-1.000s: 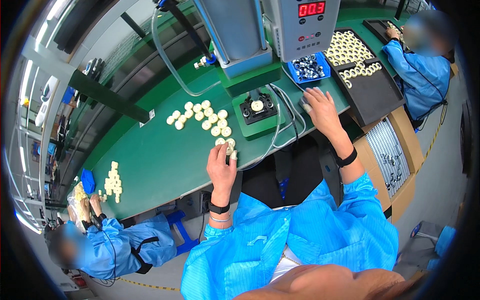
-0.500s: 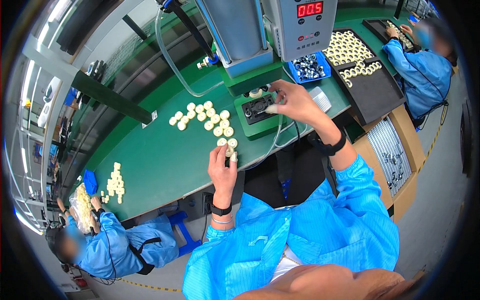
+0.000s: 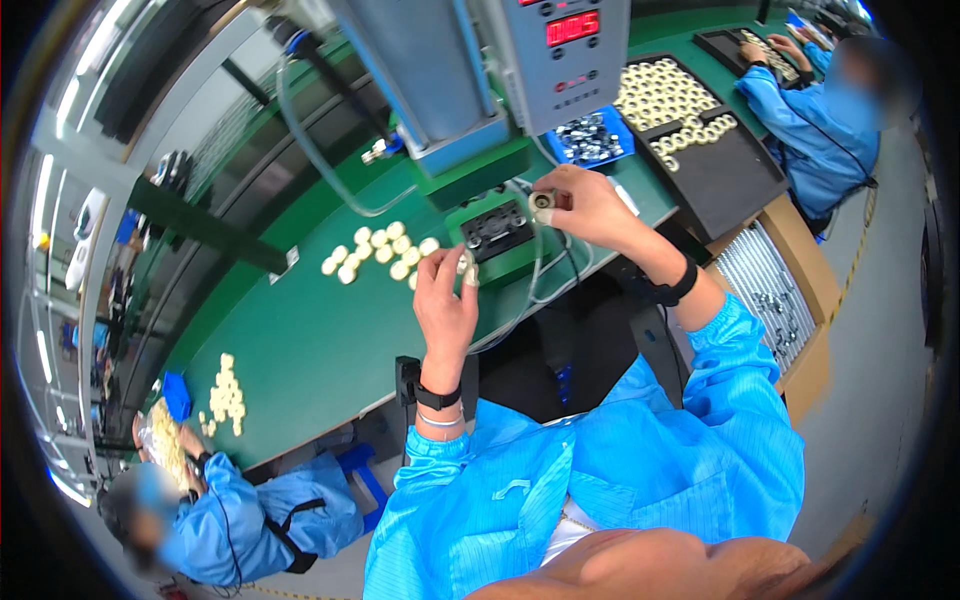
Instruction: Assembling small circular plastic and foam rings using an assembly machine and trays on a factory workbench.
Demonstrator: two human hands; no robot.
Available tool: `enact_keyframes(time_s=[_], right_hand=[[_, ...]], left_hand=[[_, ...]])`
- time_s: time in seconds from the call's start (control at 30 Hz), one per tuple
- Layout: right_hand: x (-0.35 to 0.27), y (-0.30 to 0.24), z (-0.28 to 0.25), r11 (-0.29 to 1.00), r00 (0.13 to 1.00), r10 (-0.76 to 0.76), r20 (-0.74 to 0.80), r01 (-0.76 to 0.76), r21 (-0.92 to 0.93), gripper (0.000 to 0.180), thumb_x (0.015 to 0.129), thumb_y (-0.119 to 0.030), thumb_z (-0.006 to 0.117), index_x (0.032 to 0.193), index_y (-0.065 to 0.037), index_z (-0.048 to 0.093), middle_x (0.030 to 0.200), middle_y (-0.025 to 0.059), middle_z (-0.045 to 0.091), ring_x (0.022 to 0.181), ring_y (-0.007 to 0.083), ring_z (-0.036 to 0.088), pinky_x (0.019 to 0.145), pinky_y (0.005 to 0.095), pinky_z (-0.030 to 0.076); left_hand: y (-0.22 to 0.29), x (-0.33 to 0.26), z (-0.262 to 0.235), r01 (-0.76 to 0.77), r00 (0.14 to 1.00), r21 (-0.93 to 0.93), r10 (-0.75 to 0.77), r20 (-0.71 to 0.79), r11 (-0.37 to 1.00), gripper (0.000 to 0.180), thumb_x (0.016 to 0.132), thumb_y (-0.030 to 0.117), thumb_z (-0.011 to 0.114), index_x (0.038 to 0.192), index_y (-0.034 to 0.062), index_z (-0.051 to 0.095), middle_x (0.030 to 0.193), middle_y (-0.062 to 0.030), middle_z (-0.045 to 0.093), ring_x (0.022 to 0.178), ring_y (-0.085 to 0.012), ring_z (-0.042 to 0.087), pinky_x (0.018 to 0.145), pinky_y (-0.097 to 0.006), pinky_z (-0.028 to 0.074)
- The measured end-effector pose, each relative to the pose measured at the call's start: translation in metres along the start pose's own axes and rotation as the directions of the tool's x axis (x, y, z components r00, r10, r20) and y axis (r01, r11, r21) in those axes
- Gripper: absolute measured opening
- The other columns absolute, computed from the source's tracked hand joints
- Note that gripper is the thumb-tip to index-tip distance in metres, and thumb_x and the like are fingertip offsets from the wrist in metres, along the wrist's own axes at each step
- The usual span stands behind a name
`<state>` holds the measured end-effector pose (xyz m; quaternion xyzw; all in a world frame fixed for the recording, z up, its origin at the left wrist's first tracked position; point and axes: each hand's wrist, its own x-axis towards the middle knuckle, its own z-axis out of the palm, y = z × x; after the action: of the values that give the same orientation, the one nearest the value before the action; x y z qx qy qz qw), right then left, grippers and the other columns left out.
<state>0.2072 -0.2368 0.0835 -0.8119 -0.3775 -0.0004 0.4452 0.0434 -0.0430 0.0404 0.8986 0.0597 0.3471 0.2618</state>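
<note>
My left hand is closed at the left front of a press, its fingertips pinching a small cream round part, mostly hidden. On the other side of the fixture, my right hand is closed on a ring-shaped part with a dark centre, held between thumb and fingers. Between the two hands sits the black fixture block on the green press base. Loose cream round parts lie on the green table left of the press.
The press cylinder and its control box rise above my hands. A blue bin of metal parts and a black tray with cream rings stand right. Co-workers sit left and right. A cardboard box is lower right.
My left hand has moved up from the cream parts to the fixture with one in its fingers. My right hand has drawn back from the fixture, holding the ring-shaped part. The view has shifted.
</note>
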Motion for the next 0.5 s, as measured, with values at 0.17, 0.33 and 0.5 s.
enact_keyframes(time_s=[0.17,0.33,0.5], right_hand=[[-0.009,0.049,-0.106,0.968,0.966,0.210,-0.148,-0.227,-0.105,0.037,0.076,-0.015,0.069,0.109,0.001,0.067,0.095,0.0140,0.069,0.079,0.0210,0.066,0.073,0.0342,0.053],[-0.010,0.161,-0.183,0.767,0.904,0.360,-0.229,-0.427,-0.480,0.033,0.072,-0.010,0.068,0.104,-0.001,0.068,0.096,0.0154,0.071,0.086,0.0274,0.068,0.077,0.0368,0.053],[-0.020,0.232,-0.169,0.729,0.911,0.380,-0.160,-0.401,-0.554,0.033,0.069,-0.005,0.067,0.102,-0.001,0.068,0.092,0.0161,0.070,0.089,0.0307,0.067,0.079,0.0392,0.053]], left_hand=[[0.002,0.033,0.040,-0.085,0.995,0.010,0.085,0.055,0.996,0.032,0.079,0.001,0.067,0.111,0.0039,0.066,0.108,-0.0146,0.064,0.094,-0.0343,0.061,0.079,-0.041,0.049],[0.003,0.041,0.044,-0.110,0.992,0.009,0.109,0.070,0.994,0.031,0.075,-0.004,0.065,0.105,0.0030,0.066,0.106,-0.0141,0.066,0.091,-0.0355,0.059,0.079,-0.042,0.047],[0.002,0.048,0.049,-0.128,0.987,0.035,0.123,0.102,0.991,0.029,0.079,-0.001,0.065,0.108,0.0036,0.067,0.112,-0.0131,0.067,0.094,-0.0341,0.060,0.086,-0.040,0.047]])
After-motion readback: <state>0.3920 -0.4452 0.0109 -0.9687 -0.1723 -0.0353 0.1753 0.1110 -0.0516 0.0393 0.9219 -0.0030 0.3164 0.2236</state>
